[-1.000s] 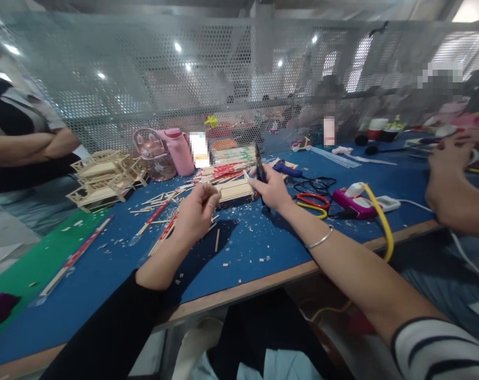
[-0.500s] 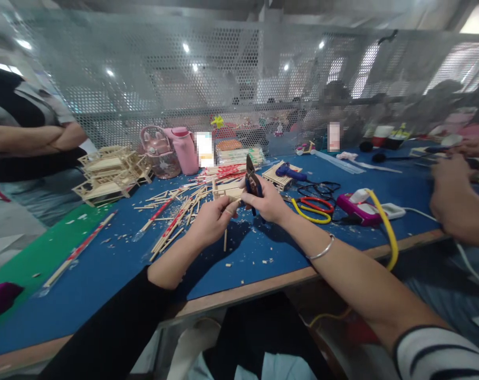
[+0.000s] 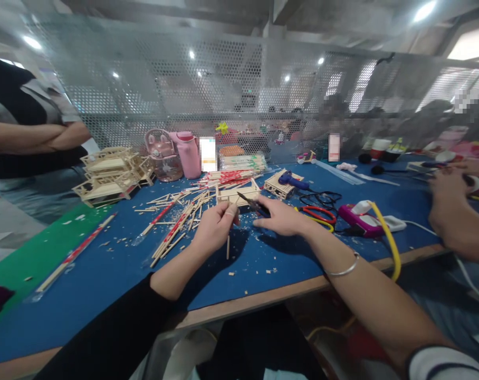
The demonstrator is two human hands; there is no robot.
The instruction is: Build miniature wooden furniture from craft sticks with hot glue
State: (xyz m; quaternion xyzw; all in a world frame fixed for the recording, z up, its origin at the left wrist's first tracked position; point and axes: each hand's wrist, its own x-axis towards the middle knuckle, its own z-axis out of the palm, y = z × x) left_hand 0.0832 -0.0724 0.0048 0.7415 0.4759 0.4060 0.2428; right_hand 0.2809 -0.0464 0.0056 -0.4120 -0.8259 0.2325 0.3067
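Observation:
My left hand (image 3: pixel 216 226) is closed, thumb and fingers pinching a thin wooden stick (image 3: pixel 236 200) whose upper end shows above the fingertips. In my right hand (image 3: pixel 282 215) is a pair of dark cutting pliers (image 3: pixel 249 201), its jaws pointing left at that stick; whether they touch it I cannot tell. Just behind both hands sits a small wooden stick model (image 3: pixel 245 193) with a flat slatted bed and raised ends. Another stick (image 3: pixel 228 248) shows below my left hand, its upper end hidden by the hand.
Loose sticks (image 3: pixel 176 232) and offcuts litter the blue mat left of centre. Finished-looking wooden models (image 3: pixel 107 177) are stacked far left, near a pink bottle (image 3: pixel 190 155). To the right are a blue glue gun (image 3: pixel 293 180), scissors-like handles (image 3: pixel 318 214), a purple power strip (image 3: pixel 360 219) and another person's hand (image 3: pixel 447 184).
My right hand has turned the pliers from upright to pointing left and shifted slightly right and down. The wooden model now rests behind my hands, more in view. My left hand stays nearly in place.

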